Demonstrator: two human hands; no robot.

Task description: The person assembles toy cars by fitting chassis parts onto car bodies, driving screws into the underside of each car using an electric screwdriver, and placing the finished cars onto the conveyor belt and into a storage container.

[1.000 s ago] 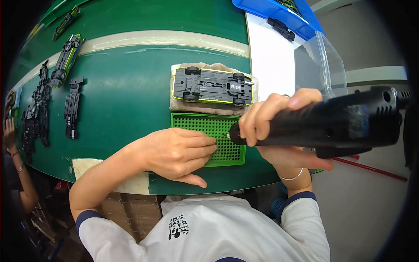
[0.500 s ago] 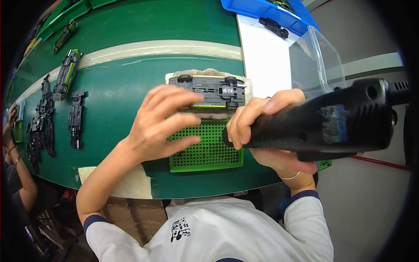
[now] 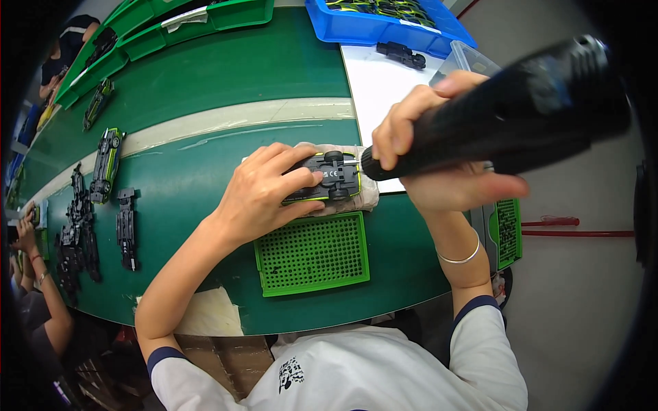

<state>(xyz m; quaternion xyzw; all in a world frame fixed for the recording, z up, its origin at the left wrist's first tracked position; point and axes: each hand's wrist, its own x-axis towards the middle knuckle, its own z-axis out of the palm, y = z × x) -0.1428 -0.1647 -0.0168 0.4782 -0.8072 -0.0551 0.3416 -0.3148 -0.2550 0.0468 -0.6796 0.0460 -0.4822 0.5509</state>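
Observation:
A toy car (image 3: 340, 183) with a black underside and yellow-green body edges lies wheels up on a pale cloth pad (image 3: 369, 197). My left hand (image 3: 260, 188) is closed over the car's left part, fingers across its underside and thumb along its near side. Gripped in my right hand (image 3: 439, 171) is a black electric screwdriver (image 3: 507, 116), slanting down to the left. Its front end is at the car's right end; whether the tip touches the car I cannot tell. Just nearer than the pad sits a green tray with holes (image 3: 366, 253), a few small dark pieces in it.
To the left lie black car chassis (image 3: 127, 226) and another overturned toy car (image 3: 106, 164). Green bins (image 3: 233, 19) stand far left; a blue bin (image 3: 384, 31) of car parts stands at the far right. One chassis (image 3: 401, 55) rests on a white sheet (image 3: 363, 79).
My left hand has come down onto the toy car and closed on it. My right hand has brought the screwdriver to the car's right end. The whole view has shifted.

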